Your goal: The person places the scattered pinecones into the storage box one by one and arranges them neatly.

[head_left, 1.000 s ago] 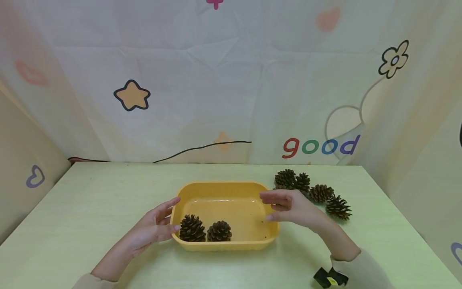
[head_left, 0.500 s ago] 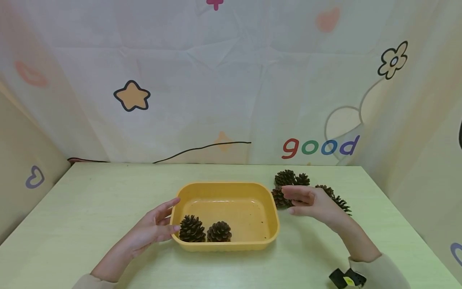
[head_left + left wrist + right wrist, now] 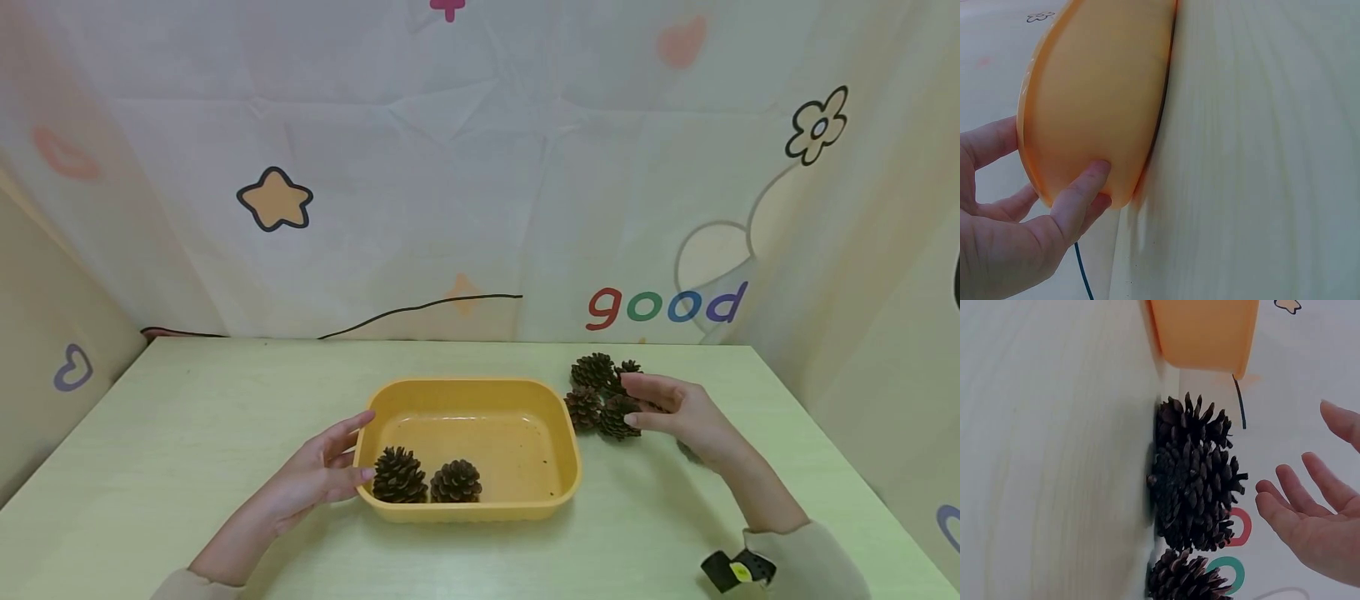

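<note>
A yellow plastic basin (image 3: 517, 450) stands mid-table with two pine cones (image 3: 456, 482) inside along its near side. My left hand (image 3: 322, 467) holds the basin's left end, thumb and fingers spread around the rim and outer wall (image 3: 1094, 112). Right of the basin, my right hand (image 3: 682, 412) hovers by a group of pine cones (image 3: 592, 372). Its fingers are loosely bent, with nothing between them. In the right wrist view the fingers (image 3: 1329, 481) stay apart from the dark pine cones (image 3: 1191, 481). The hand partly covers the cones farther right in the head view.
A pale wood-grain table (image 3: 225, 400) runs back to a printed cloth (image 3: 405, 208) with a star, a flower and the word "good". A black strap piece with a yellow mark (image 3: 738, 572) sits at the right sleeve.
My right hand has moved right, from over the basin's right rim to the pine cones beside it. The left hand, the basin and its two cones have stayed put.
</note>
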### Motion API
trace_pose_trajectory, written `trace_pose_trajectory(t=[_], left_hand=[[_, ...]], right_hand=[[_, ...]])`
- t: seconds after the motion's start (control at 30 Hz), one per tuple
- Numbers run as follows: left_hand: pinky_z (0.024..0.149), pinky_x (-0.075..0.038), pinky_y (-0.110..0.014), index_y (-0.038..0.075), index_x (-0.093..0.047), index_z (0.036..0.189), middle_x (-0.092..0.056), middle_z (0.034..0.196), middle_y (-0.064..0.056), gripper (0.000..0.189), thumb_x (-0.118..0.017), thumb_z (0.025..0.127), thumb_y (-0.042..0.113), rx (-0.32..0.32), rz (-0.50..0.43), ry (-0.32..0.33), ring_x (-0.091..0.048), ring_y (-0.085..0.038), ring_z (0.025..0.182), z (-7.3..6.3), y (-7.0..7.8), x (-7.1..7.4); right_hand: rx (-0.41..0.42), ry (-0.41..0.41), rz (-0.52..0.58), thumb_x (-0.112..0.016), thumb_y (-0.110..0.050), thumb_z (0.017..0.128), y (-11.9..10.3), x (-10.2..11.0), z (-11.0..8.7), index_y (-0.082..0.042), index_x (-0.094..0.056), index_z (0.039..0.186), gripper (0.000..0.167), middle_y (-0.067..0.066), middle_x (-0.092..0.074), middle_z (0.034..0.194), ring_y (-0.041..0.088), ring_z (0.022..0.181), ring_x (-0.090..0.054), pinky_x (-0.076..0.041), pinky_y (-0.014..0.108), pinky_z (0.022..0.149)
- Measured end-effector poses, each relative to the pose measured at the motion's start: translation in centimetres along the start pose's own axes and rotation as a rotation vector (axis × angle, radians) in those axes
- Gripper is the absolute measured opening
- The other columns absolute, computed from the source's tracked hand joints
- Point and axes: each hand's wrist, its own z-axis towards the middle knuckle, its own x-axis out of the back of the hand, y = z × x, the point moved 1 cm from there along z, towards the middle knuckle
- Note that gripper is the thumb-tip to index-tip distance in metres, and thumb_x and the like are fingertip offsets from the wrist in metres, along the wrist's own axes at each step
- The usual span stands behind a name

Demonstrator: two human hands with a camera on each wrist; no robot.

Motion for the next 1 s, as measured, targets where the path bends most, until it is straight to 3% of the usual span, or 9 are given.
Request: trace_pose_trajectory(t=[0.33, 1.0], left_hand=[[0.085, -0.048, -0.043, 0.006, -0.012, 0.146, -0.012, 0.145, -0.031, 0.082, -0.064, 0.082, 0.004, -0.009, -0.005, -0.006, -0.045, -0.033, 0.118, 0.0, 0.1, -0.1], [0.086, -0.048, -0.042, 0.006, -0.015, 0.146, -0.015, 0.145, -0.030, 0.082, -0.066, 0.081, 0.005, -0.003, -0.004, 0.001, -0.046, -0.032, 0.117, 0.0, -0.2, 0.0]], right_hand=[[-0.035, -0.002, -0.063, -0.068, -0.017, 0.082, 0.9, 0.6, 0.6, 0.004, -0.036, 0.136, 0.066, 0.024, -0.039, 0.137, 0.039, 0.125, -0.037, -0.037, 0.042, 0.097], [-0.119, -0.025, -0.171, -0.071, -0.021, 0.079, 1.7, 0.5, 1.8, 0.005, -0.040, 0.133, 0.067, 0.027, -0.042, 0.133, 0.041, 0.120, -0.040, -0.039, 0.050, 0.095]])
